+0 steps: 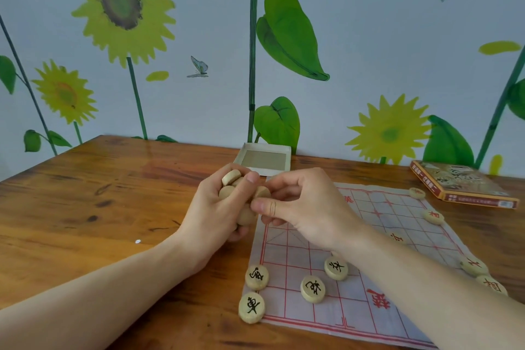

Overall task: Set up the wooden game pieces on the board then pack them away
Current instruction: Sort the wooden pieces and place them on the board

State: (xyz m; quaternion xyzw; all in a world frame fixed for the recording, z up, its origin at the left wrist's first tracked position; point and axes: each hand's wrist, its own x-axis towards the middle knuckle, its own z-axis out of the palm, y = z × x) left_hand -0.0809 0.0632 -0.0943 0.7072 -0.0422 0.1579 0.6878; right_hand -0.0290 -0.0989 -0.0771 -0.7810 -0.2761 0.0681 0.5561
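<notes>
Box tray (262, 160), desk's far edge: holds nothing. Your left hand (218, 210) curls round a clutch of wooden pieces (231, 177); your right hand (301, 204) pinches one piece (262, 192) against them. Board (366, 261), desk's right side: pieces along its edges.

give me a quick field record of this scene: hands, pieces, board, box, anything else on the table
left hand: grips a handful of wooden pieces
right hand: pinches one piece at the left hand's bunch
board: paper sheet with red grid, flat on the table
pieces on board: several, black-marked ones at the near edge, others at the right side
open box tray: at the far edge, looks empty
printed box lid: far right, beside the board
</notes>
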